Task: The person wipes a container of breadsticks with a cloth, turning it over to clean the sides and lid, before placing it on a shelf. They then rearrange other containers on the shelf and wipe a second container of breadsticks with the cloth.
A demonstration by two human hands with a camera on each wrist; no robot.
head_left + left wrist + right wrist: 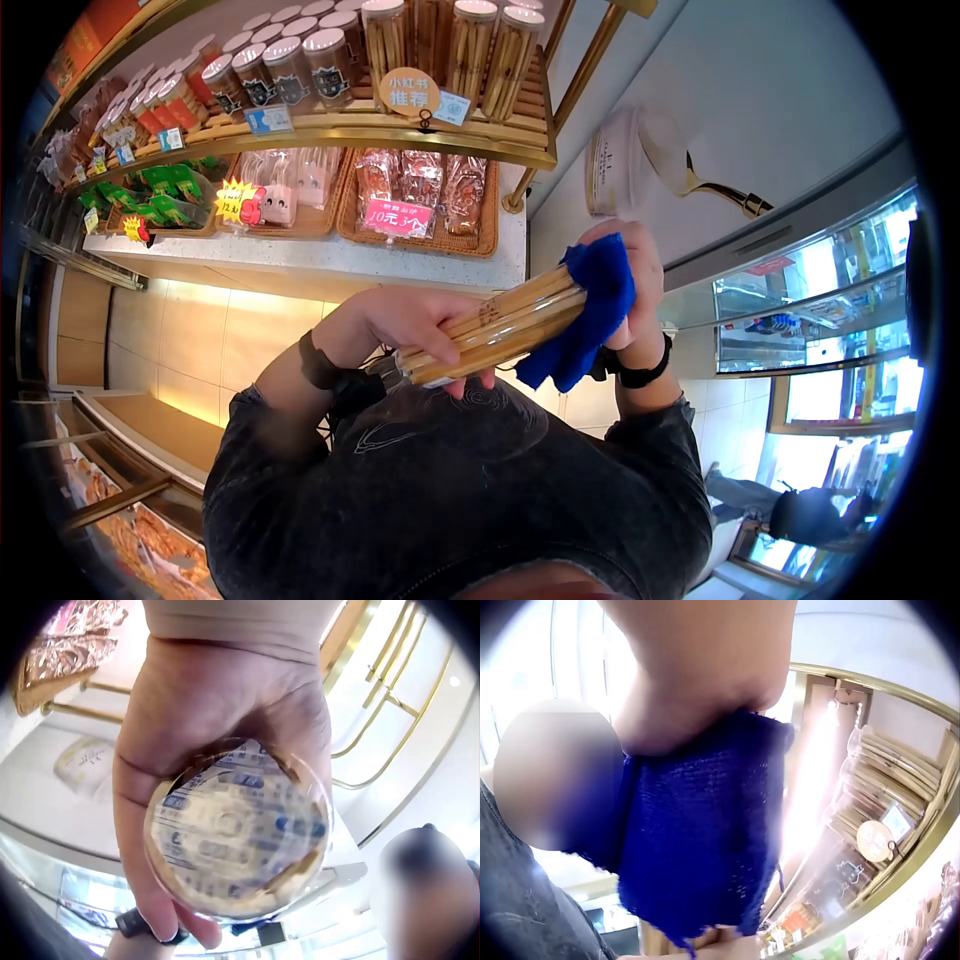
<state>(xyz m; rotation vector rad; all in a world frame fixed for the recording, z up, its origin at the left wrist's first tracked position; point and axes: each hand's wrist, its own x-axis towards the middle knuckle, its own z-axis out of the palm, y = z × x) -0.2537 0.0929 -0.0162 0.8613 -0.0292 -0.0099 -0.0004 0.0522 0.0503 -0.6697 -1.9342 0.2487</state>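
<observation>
A clear jar of long breadsticks (510, 325) is held tilted in front of the dark shirt. My left hand (415, 325) grips its lower end, the thumb lying along the side. In the left wrist view, the jar's round base (240, 832) faces the camera, with a printed packet showing through it and the left fingers wrapped around the side. My right hand (643, 275) holds a blue cloth (592, 305) around the jar's other end, which the cloth hides. In the right wrist view the blue cloth (701, 825) hangs below the palm and covers the right fingers.
Above the counter (400, 265), a wooden shelf (330, 135) bears several white-lidded jars (330, 65). Baskets (490, 215) of wrapped snacks stand below it. A tub (612, 165) lies at right near a gold handle (730, 195). A curved glass case (810, 290) stands further right.
</observation>
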